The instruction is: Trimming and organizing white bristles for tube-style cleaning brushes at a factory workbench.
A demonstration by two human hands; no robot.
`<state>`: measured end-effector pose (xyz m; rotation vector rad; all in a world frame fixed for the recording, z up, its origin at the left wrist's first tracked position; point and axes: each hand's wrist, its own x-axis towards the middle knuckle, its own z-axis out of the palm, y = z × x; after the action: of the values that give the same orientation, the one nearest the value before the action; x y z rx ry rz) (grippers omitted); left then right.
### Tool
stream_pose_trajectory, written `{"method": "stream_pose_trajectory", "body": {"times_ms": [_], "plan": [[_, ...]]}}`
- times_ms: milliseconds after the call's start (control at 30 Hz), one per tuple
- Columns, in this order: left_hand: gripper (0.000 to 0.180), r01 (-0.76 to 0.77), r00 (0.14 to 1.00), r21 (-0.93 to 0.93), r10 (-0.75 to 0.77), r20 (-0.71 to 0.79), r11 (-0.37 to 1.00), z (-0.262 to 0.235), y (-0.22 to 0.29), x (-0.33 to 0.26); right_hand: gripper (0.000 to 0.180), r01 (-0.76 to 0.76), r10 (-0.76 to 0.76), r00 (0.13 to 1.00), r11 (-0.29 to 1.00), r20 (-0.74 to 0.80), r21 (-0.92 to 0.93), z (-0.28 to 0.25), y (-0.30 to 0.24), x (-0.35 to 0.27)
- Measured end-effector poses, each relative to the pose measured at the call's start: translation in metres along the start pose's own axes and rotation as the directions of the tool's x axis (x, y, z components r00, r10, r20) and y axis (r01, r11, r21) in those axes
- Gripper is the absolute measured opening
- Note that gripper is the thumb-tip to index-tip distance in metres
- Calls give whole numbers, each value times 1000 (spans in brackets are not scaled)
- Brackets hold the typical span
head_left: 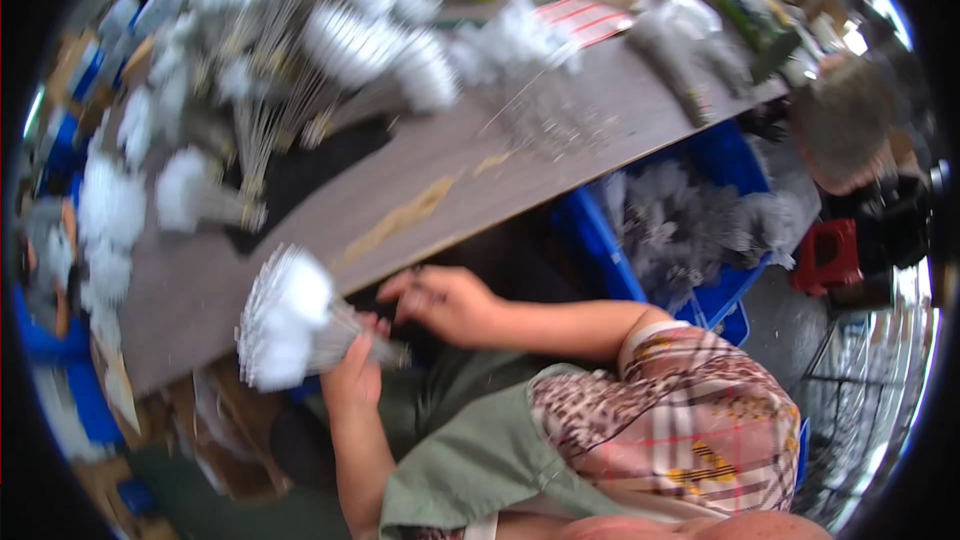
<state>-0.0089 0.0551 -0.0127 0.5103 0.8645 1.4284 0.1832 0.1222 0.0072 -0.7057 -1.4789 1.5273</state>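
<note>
My left hand (354, 376) is closed around the stems of a bundle of white fluffy-headed wire stems (290, 325), held just off the table's front edge above my lap. The white heads fan out to the left and the gathered stem ends point right. Close by on the right, my right hand (445, 302) hovers over the stem end with its fingers curled together, apart from the bundle. Something small and dark shows at these fingers, too blurred to make out.
On the wooden table (400, 180) lie more white fluffy bundles (350, 45), a dark cloth (330, 175) and a heap of loose thin wires (560, 115). A blue bin (615, 240) of greyish fluffy stems stands right of the table. Beyond it are a red container (828, 255) and another person (845, 120).
</note>
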Motion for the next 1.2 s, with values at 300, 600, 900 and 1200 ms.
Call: {"method": "stream_pose_trajectory", "body": {"times_ms": [300,600,900,1200], "plan": [[44,-350,937,785,170,307,511,40,-2,35,34,-341,354,935,894,10,290,-8,4,9],[31,-388,857,828,174,486,-404,13,-14,53,28,-281,283,959,950,6,138,-22,1,-2],[34,-380,797,769,240,555,-514,10,-13,49,9,84,-88,996,918,8,-387,-23,-23,-2],[39,-422,877,795,26,479,-437,26,2,53,32,682,-501,729,472,466,-559,-19,-41,31]]}}
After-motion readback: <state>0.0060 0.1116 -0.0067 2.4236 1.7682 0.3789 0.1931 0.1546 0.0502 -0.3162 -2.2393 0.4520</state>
